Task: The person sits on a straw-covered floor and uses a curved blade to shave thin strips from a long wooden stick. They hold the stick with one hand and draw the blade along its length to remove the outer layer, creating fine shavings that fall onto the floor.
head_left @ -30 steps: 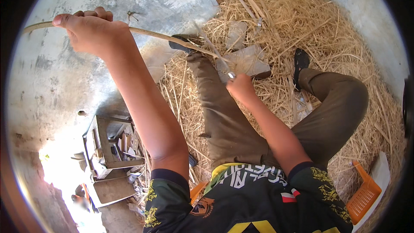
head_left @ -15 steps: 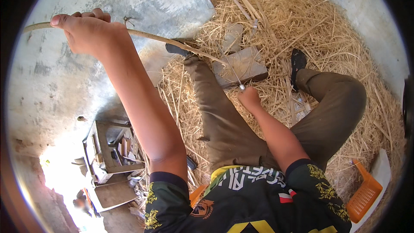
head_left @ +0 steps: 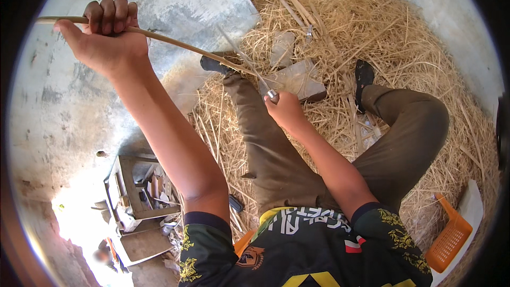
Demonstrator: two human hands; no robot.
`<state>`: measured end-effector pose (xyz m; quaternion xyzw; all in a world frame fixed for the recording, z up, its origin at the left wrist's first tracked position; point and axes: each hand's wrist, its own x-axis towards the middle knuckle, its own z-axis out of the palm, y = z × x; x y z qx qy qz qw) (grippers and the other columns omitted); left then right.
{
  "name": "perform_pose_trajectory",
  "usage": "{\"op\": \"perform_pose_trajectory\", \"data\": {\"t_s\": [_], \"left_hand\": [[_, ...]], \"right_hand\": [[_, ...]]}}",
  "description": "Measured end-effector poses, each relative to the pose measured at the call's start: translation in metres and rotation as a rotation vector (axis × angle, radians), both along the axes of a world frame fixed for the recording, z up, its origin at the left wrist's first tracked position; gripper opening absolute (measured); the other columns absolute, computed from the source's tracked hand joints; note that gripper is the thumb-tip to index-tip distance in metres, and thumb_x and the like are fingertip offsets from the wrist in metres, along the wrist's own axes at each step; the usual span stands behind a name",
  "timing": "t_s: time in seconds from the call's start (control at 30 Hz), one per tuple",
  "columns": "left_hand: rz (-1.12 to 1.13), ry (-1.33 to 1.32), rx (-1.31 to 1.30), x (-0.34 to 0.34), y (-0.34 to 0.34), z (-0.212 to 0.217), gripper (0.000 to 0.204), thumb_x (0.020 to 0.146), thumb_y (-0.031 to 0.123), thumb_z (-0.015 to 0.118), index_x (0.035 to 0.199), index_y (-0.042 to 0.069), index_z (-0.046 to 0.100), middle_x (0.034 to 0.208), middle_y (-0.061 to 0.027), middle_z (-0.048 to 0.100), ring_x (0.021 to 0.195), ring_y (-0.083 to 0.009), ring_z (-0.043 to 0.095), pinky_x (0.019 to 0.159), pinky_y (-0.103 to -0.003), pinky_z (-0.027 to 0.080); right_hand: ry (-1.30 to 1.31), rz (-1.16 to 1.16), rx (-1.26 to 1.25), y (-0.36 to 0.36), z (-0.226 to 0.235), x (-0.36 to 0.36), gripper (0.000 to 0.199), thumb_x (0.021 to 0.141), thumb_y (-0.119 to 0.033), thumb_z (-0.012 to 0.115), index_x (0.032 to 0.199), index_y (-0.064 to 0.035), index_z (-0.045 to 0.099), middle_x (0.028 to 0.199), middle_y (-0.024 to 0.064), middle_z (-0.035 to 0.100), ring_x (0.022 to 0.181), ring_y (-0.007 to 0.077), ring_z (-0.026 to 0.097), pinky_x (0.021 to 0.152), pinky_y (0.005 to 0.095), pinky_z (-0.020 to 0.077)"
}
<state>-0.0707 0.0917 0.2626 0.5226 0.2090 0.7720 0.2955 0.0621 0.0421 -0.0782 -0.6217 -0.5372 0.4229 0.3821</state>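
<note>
A: How did the hands stand?

B: The left hand (head_left: 111, 37) was raised well out to the side, fingers curled tight round the stick (head_left: 175, 41). The right hand (head_left: 287, 109), lower and nearer the body's middle, was closed on the grip of the knife (head_left: 246, 58).

A: And where was the stick?

B: It ran through the left fist and slanted down to the right, its far end close to the blade. I couldn't tell whether the two touched.

A: What did good work there call for, in your view?

B: A firm left hold, so the stick couldn't roll, and a shallow blade angle. I judged light, even strokes safer than one deep bite. The left hand was well apart from the edge, which suited it.

A: Did anything further out matter?

B: The block (head_left: 302, 81) lay just beyond the right hand; bracing the stick's end on it might have steadied the cut. The left shoe (head_left: 213, 65) was beneath the stick's line in this view, so strokes were best aimed clear of it and the left leg (head_left: 268, 154). Past those, straw (head_left: 350, 32) lay thick on the floor.
</note>
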Motion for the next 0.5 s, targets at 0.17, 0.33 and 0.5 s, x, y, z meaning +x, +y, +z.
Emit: {"op": "perform_pose_trajectory", "data": {"t_s": [0.17,0.33,0.5], "left_hand": [[-0.646,0.198,0.026,-0.042,0.001,0.003,0.068,0.093,0.077,0.045,0.064,0.018,0.031,0.055,0.004,0.021,0.05,-0.0109,0.018,0.049,-0.029,0.018],[-0.868,0.215,0.099,-0.041,-0.001,0.003,0.068,0.088,0.082,0.047,0.064,0.02,0.031,0.048,0.0071,0.02,0.041,-0.007,0.012,0.039,-0.026,0.014],[-1.129,0.132,0.074,-0.04,0.006,-0.005,0.069,0.086,0.08,0.053,0.062,0.021,0.026,0.048,0.0076,0.02,0.042,-0.0067,0.012,0.038,-0.026,0.014]], "right_hand": [[-0.019,0.012,0.299,-0.007,0.038,0.004,0.028,0.088,-0.023,0.069,0.084,0.0044,0.065,0.065,0.0189,0.064,0.061,0.0358,0.064,0.06,0.0446,0.0487],[-0.076,-0.04,0.107,-0.004,-0.035,0.002,0.025,0.085,-0.022,0.068,0.086,0.0038,0.069,0.073,0.0217,0.067,0.069,0.0376,0.067,0.065,0.0462,0.0518],[-0.133,0.008,-0.25,-0.006,-0.049,0.022,0.026,0.083,-0.023,0.067,0.087,0.0024,0.072,0.084,0.026,0.07,0.084,0.043,0.07,0.077,0.0496,0.0558]]}}
